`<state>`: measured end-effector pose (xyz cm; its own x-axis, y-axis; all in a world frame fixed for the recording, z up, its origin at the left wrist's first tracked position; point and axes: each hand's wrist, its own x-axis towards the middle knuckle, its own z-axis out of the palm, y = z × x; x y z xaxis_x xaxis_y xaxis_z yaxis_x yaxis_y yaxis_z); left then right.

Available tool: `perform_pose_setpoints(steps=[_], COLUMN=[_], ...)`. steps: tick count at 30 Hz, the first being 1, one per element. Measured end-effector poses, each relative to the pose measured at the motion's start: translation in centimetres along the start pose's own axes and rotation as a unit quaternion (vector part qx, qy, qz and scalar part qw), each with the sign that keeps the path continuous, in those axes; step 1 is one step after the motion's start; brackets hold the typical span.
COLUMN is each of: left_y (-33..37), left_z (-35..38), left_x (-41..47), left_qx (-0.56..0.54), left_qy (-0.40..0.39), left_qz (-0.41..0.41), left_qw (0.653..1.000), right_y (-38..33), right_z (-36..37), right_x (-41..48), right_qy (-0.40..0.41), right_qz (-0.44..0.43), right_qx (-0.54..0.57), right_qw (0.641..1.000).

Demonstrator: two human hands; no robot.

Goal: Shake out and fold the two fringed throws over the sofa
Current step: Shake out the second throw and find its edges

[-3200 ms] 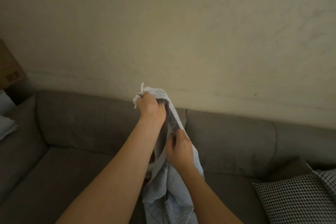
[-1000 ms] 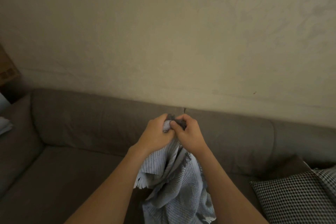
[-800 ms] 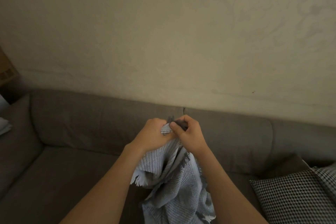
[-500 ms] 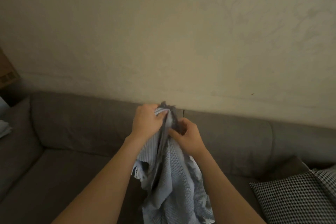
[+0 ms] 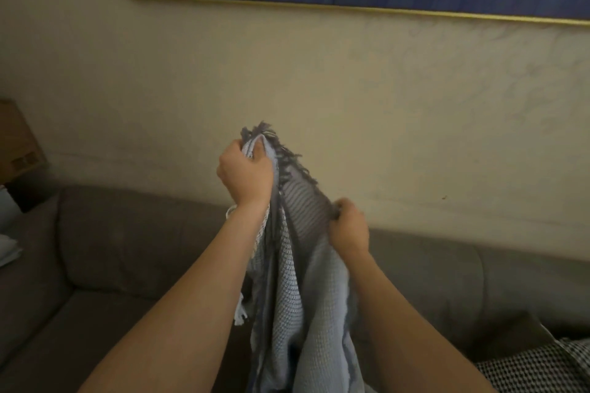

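Blue-grey waffle-weave throw (image 5: 289, 290) is held up in front of the grey sofa (image 5: 127, 239), above the seat and not laid on it; the lower part hangs between the forearms and is cut off at the bottom of the view. Left hand (image 5: 244, 174) is raised higher, fingers curled tight round a bunched top corner, with dark fringe (image 5: 289, 158) sticking out above and beside the fist. Right hand (image 5: 349, 233) is lower and to the right, fingers clamped on the same fringed edge, which is drawn taut and slanted between the two hands. A white fringe (image 5: 240, 317) is seen lower on the left; whether it belongs to a second throw cannot be told. Step is judged as edge-finding ahead of the shake-out, folding not begun. Risks: the cloth is gathered in folds, so it may be left twisted if shaken with the hands this close; the right-hand hold looks shallow and could be lost on a hard snap; fringe strands could be tangled in the fingers; the hanging end could be flicked onto the checked cushion (image 5: 539, 367)
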<state>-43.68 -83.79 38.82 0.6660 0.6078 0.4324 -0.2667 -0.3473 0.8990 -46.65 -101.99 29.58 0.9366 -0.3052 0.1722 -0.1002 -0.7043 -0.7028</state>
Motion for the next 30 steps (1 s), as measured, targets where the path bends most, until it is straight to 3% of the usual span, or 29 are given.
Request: perform_pose_setpoints(steps=[3, 5, 8, 10, 14, 18, 22, 27, 30], left_y=[2.1, 3.5, 5.0, 5.3, 4.4, 3.2, 2.5, 2.2, 2.0], left_z=[0.0, 0.1, 0.2, 0.4, 0.7, 0.6, 0.7, 0.5, 0.5], left_x=[1.5, 2.6, 3.9, 4.2, 3.9, 3.2, 2.8, 2.0, 1.4], left_qx=[-0.017, -0.035, -0.045, -0.041, -0.025, -0.006, 0.000, 0.001, 0.002], left_qy=[0.040, 0.059, 0.070, 0.074, 0.061, 0.044, 0.024, 0.007, -0.005], left_qz=[0.005, 0.021, 0.049, 0.065, 0.076, 0.073, 0.063, 0.061, 0.061], left_qw=[0.999, 0.997, 0.995, 0.994, 0.995, 0.996, 0.998, 0.998, 0.998], right_y=[-3.2, -4.6, -5.1, -4.5, -4.1, -5.0, -4.3, -3.3, -2.7], right_z=[-3.2, -4.0, -2.6, -0.5, 2.9, 4.8, 7.6, 9.3, 9.4], right_x=[2.4, 2.8, 1.7, 0.7, -1.2, -3.2, -4.8, -5.2, -5.1], right_qy=[0.153, 0.200, 0.160, 0.107, 0.055, 0.065, 0.057, 0.063, 0.046], right_qz=[-0.046, -0.112, -0.255, -0.307, -0.290, -0.290, -0.269, -0.132, -0.143], right_qx=[0.132, 0.161, 0.015, -0.084, -0.087, -0.007, -0.003, -0.027, -0.046], right_qw=[0.978, 0.960, 0.953, 0.942, 0.951, 0.955, 0.961, 0.989, 0.988])
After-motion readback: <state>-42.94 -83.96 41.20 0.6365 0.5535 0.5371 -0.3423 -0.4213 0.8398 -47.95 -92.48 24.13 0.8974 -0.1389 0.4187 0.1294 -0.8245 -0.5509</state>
